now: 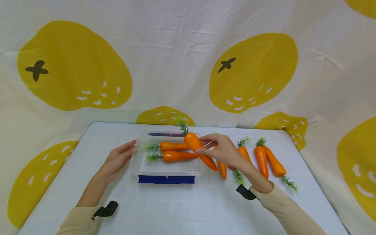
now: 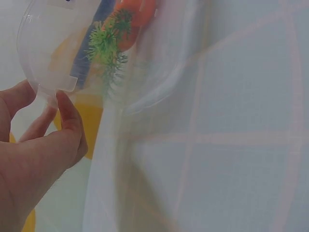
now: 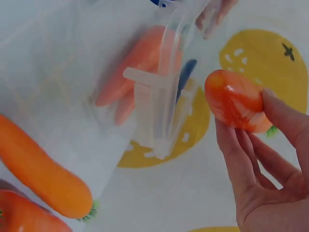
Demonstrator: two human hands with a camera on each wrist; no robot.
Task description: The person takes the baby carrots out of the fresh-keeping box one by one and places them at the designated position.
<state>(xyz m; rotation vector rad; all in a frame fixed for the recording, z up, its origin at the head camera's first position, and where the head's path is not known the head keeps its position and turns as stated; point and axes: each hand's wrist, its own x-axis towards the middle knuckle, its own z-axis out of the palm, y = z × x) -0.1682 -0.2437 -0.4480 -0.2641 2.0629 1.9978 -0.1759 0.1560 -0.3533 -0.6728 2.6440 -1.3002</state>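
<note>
In the head view a clear plastic box [image 1: 168,170] with dark blue side latches holds two carrots [image 1: 177,156] with green tops, lying side by side. My left hand [image 1: 118,160] is at the box's left end; in the left wrist view its thumb and finger pinch the clear rim [image 2: 47,94]. Between thumb and fingers, my right hand [image 1: 221,148] grips another carrot [image 1: 192,142] above the box's right part. That carrot is tilted, its leafy top pointing away and its tip toward the near right. The right wrist view shows the gripped carrot [image 3: 236,101] end-on, apart from the box.
Several loose carrots [image 1: 260,160] lie on the white table [image 1: 217,209] to the right of the box, some under my right forearm. A pale cloth with yellow fruit prints [image 1: 254,71] hangs behind the table.
</note>
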